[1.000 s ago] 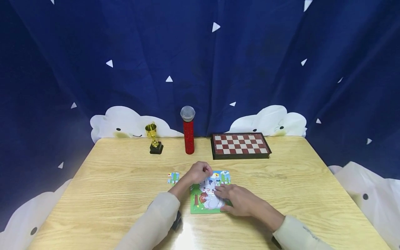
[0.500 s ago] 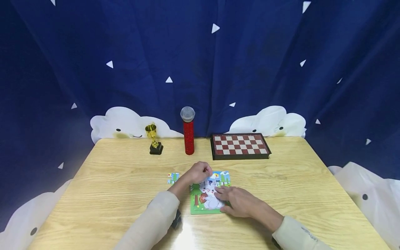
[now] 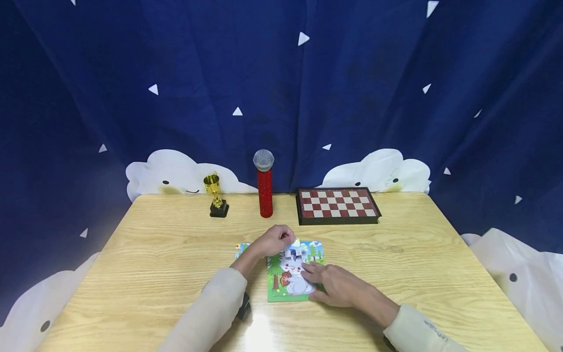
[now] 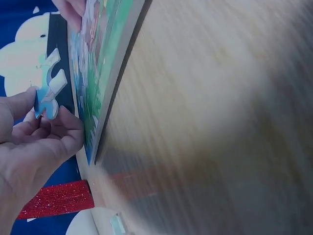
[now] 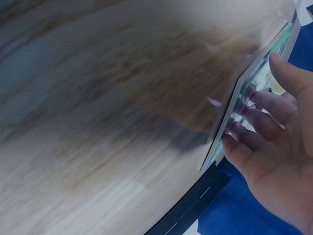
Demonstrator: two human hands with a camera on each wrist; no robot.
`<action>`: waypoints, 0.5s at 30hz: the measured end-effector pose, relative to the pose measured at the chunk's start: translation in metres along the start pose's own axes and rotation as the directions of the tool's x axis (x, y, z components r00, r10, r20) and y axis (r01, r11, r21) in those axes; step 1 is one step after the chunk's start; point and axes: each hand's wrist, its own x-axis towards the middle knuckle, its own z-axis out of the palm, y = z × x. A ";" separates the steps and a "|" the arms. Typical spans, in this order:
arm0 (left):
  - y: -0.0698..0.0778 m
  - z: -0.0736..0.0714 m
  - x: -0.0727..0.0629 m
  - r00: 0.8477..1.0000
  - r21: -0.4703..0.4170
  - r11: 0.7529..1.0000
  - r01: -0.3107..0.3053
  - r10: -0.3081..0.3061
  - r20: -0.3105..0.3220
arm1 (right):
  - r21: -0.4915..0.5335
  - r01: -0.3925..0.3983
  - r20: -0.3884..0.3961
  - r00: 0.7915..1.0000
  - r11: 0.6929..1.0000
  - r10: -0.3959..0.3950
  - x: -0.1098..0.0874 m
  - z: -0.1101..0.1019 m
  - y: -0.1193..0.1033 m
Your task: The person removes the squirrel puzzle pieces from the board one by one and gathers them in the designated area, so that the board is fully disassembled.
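Left hand, near the middle of the frame, pinches a small blue-and-white cardboard puzzle piece between thumb and fingertips, over the upper left part of a green-bordered jigsaw puzzle board at lower centre. Right hand, at the lower right of that board, holds nothing: its fingers are spread and slightly bent, their tips resting on the printed surface. The step in hand seems to be fitting the piece; it probably goes best held lightly by its edges, with tabs and notches turned to match its neighbours before pressing straight down, while the right hand bears evenly so nothing lifts. The board acts as a shallow holder, filled with pieces showing a pale grey cartoon animal; whether the whitish patch near its top is a gap or a raised piece, I cannot tell. Left of it, partly behind the forearm, lies more loose blue-and-green puzzle print on the pale wood-grain table. Farther up the frame stand a red glittery microphone with a silver mesh head and, to its left, a gold trophy cup on a black base, its contents not discernible. At upper right lies a flat black case topped with red-and-white checks; its inside is hidden.
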 end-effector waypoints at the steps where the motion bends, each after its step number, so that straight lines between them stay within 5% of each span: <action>1: 0.000 -0.001 -0.001 1.000 -0.001 1.000 -0.002 0.002 0.008 | -0.001 0.001 -0.001 1.000 1.000 -0.001 0.000 0.000 0.000; 8: 0.008 -0.011 -0.007 1.000 0.009 1.000 0.009 -0.009 0.009 | -0.008 0.020 -0.011 1.000 1.000 -0.020 -0.001 0.000 -0.001; 15: 0.005 -0.044 -0.024 1.000 0.043 0.999 0.021 -0.022 0.004 | -0.005 0.023 -0.012 1.000 1.000 -0.023 -0.002 0.004 -0.001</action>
